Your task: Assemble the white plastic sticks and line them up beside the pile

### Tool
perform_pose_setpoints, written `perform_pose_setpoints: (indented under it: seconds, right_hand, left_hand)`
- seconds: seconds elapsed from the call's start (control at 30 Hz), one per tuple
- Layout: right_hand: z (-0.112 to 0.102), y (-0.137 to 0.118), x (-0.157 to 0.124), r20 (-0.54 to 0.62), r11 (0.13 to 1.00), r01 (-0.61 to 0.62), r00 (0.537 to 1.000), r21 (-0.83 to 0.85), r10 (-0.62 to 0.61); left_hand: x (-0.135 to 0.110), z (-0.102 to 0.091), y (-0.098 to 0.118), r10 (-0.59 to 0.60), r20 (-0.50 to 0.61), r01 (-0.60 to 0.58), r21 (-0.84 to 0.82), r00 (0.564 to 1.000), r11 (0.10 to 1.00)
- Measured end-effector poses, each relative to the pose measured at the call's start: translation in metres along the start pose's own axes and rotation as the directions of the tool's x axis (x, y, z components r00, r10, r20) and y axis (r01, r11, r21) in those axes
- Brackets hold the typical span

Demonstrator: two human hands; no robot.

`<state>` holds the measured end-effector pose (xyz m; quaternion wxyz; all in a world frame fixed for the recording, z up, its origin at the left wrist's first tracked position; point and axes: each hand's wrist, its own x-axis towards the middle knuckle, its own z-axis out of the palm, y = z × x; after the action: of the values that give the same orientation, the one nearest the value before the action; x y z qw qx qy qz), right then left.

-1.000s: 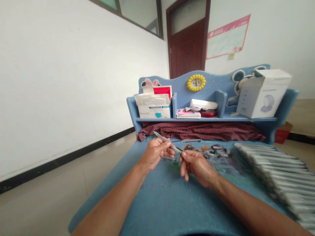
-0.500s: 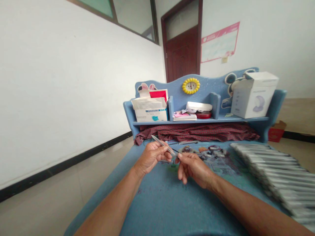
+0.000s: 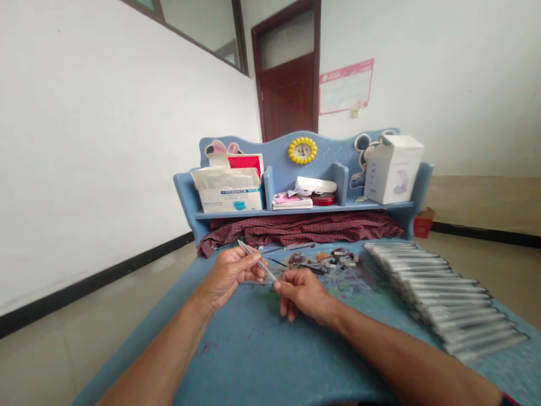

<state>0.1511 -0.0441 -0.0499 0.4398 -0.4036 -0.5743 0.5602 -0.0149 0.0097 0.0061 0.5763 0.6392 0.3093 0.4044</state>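
A clear, slim pen barrel (image 3: 258, 261) slants down to the right above the desk, gripped between the thumb and fingers of my left hand (image 3: 230, 275). At its lower end, my right hand (image 3: 303, 293) pinches the pen with thumb and forefinger. The fingertips hide that end, so I cannot tell how the refill sits in it. Just beyond my hands, black refills (image 3: 315, 269) and small loose pen parts (image 3: 344, 259) lie scattered on the desk. To the right is a large stack of clear pens (image 3: 435, 293) lying side by side.
The blue desk (image 3: 253, 355) has a rear shelf with a mask box (image 3: 232, 197), a yellow flower-shaped clock (image 3: 302, 150), a red round tin (image 3: 323, 200) and a white carton (image 3: 393, 172). Checked cloth (image 3: 304, 227) lies bunched under the shelf. A white wall (image 3: 84, 141) rises at left.
My right fingers have closed in on the barrel's lower end; the dark refill that showed between barrel and fingers is no longer visible there. The view has swung right.
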Motion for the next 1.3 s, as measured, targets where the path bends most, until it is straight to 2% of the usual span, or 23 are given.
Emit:
perform_pose_setpoints:
  seconds: [0.23, 0.4, 0.47, 0.53, 0.6, 0.63, 0.67, 0.73, 0.8, 0.9, 1.0, 1.2, 1.3]
  right_hand:
    - [0.001, -0.001, -0.001, 0.006, 0.994, 0.029, 1.0, -0.109, -0.028]
    - [-0.004, -0.007, -0.001, -0.022, 0.99, 0.053, 0.998, -0.134, -0.057]
    - [-0.01, -0.01, 0.0, -0.06, 0.978, 0.074, 0.994, -0.197, -0.087]
    - [-0.019, -0.011, 0.001, -0.118, 0.956, 0.094, 0.984, -0.278, -0.131]
    - [-0.029, -0.012, 0.002, -0.173, 0.928, 0.097, 0.97, -0.36, -0.169]
    - [-0.034, -0.011, 0.002, -0.196, 0.915, 0.088, 0.965, -0.394, -0.177]
    - [-0.038, -0.011, 0.003, -0.212, 0.905, 0.078, 0.96, -0.419, -0.181]
    - [-0.044, -0.009, 0.002, -0.225, 0.89, 0.064, 0.957, -0.452, -0.183]
    - [-0.047, -0.007, 0.001, -0.22, 0.874, 0.057, 0.958, -0.482, -0.184]
    - [-0.047, -0.005, 0.0, -0.185, 0.828, 0.062, 0.963, -0.558, -0.196]
    - [-0.045, -0.004, -0.001, -0.147, 0.773, 0.08, 0.965, -0.629, -0.219]
    - [-0.045, -0.002, -0.003, -0.112, 0.723, 0.1, 0.964, -0.683, -0.24]
    - [-0.043, -0.003, -0.004, -0.106, 0.697, 0.106, 0.961, -0.71, -0.254]
  left_hand:
    - [0.001, 0.002, 0.0, 0.02, 0.017, -0.02, -0.001, 1.0, 1.0]
    - [-0.001, 0.007, 0.001, -0.021, 0.045, 0.019, 0.033, 0.999, 0.999]
    - [0.0, 0.007, 0.0, -0.024, 0.018, 0.022, 0.089, 1.0, 0.996]
    - [0.002, 0.004, -0.003, -0.013, -0.057, 0.027, 0.235, 0.998, 0.972]
    - [0.005, -0.003, -0.006, 0.008, -0.146, 0.062, 0.466, 0.989, 0.883]
    - [0.007, -0.007, -0.008, 0.028, -0.174, 0.084, 0.604, 0.984, 0.792]
    - [0.008, -0.011, -0.008, 0.055, -0.179, 0.097, 0.737, 0.982, 0.668]
    - [0.009, -0.021, -0.007, 0.095, -0.123, 0.079, 0.924, 0.988, 0.375]
    - [0.007, -0.031, -0.002, 0.08, -0.083, 0.066, 0.978, 0.993, 0.198]
    - [0.002, -0.04, 0.005, 0.023, -0.094, 0.091, 0.991, 0.995, 0.103]
    - [-0.001, -0.041, 0.009, -0.011, -0.11, 0.11, 0.993, 0.994, 0.028]
    - [-0.003, -0.042, 0.016, -0.026, -0.199, 0.196, 0.975, 0.98, -0.101]
    - [-0.002, -0.045, 0.016, -0.036, -0.22, 0.214, 0.967, 0.975, -0.136]
